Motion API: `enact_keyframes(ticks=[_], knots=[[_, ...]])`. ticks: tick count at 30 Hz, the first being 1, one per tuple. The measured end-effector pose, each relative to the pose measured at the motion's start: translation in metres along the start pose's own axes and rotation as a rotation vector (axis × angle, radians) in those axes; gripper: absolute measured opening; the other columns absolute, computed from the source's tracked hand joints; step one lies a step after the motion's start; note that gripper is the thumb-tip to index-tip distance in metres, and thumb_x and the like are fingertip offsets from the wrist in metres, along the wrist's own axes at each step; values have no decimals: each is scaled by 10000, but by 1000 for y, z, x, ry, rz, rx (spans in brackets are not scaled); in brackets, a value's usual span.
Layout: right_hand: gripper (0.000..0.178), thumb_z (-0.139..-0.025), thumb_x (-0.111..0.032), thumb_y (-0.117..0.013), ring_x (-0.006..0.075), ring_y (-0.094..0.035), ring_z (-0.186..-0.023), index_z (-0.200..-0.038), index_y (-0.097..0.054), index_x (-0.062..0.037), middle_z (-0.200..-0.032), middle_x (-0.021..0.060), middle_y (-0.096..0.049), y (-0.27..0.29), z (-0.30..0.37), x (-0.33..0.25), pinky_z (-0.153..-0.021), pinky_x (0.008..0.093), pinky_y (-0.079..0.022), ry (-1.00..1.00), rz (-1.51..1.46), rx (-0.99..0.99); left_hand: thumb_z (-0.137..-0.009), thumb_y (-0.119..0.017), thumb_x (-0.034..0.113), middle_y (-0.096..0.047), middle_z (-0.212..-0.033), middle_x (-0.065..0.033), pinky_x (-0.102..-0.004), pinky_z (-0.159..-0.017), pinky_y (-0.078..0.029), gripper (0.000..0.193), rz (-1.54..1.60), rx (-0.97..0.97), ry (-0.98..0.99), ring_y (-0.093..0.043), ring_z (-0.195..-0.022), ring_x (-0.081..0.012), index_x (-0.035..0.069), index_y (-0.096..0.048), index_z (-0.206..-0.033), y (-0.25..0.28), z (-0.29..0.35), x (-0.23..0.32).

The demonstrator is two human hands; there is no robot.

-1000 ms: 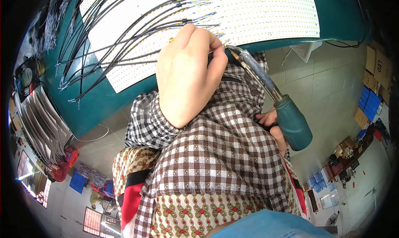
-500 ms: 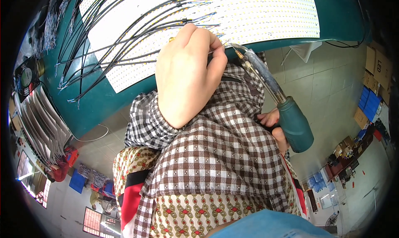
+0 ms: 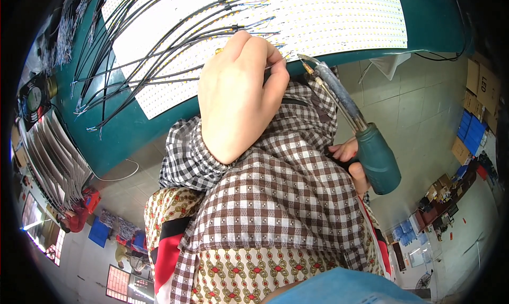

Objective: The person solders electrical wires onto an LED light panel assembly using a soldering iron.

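Over the near edge of the white rectangular board dotted with small yellow chips [image 3: 344, 25], the left hand [image 3: 236, 100] has thumb and forefinger pinched together, seemingly on a thin wire end [image 3: 288, 55]. The right hand [image 3: 359, 176], nearer the body than the board and partly hidden, curls around a green-handled soldering iron [image 3: 377, 158], its bent tip by the board's edge, apart from the wire. Doing this well likely calls for a steady pinch and brief tip contact.

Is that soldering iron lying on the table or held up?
Held up: the right hand grips the soldering iron by its green handle, off the table, tip toward the white board.
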State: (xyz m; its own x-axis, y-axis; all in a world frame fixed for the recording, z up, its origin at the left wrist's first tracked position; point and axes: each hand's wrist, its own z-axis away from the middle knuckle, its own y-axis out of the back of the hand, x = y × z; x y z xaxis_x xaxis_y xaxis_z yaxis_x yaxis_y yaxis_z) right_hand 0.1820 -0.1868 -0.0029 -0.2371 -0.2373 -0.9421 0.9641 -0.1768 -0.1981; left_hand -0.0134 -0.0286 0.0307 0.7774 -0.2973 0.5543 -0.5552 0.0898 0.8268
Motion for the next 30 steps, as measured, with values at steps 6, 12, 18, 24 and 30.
enact_keyframes(ticks=[6, 12, 18, 24, 30], knots=[[486, -908, -436, -608, 242, -583, -733, -854, -538, 42, -804, 155, -555, 1, -6, -4, -768, 422, -570, 35, 8, 13, -746, -706, 51, -575, -767, -103, -395, -583, -464, 127, 0, 4, -1, -592, -663, -311, 52, -584, -781, 0, 0, -1], [652, -979, -435, -522, 229, -574, -763, -1198, -465, 177, -842, 140, -551, 15, -18, 3, -753, 402, -582, 211, -26, -27, -749, -705, 50, -575, -766, -104, -398, -586, -461, 127, 3, 3, -13, -590, -664, -313, 51, -581, -779, 0, 1, -2], [692, -930, -447, -593, 231, -592, -760, -1214, -450, 167, -820, 108, -549, 18, -33, 8, -773, 440, -593, 244, -243, 90, -758, -706, 57, -576, -768, -100, -400, -583, -457, 123, 13, -8, 14, -590, -665, -312, 55, -584, -778, 4, 2, 1], [715, -1002, -510, -460, 170, -526, -737, -1391, -405, 89, -804, 45, -501, 20, -72, 3, -733, 374, -586, 316, -325, 35, -767, -705, 62, -576, -772, -99, -401, -585, -456, 120, 0, -25, 27, -590, -669, -310, 56, -585, -780, 7, 4, 2], [674, -1013, -506, -442, 178, -576, -747, -1355, -427, 75, -804, 52, -537, 32, -128, -4, -721, 391, -613, 355, -577, -34, -784, -707, 53, -577, -811, -104, -393, -597, -463, 125, 13, -99, 20, -592, -682, -309, 53, -595, -840, 15, 4, 2]])
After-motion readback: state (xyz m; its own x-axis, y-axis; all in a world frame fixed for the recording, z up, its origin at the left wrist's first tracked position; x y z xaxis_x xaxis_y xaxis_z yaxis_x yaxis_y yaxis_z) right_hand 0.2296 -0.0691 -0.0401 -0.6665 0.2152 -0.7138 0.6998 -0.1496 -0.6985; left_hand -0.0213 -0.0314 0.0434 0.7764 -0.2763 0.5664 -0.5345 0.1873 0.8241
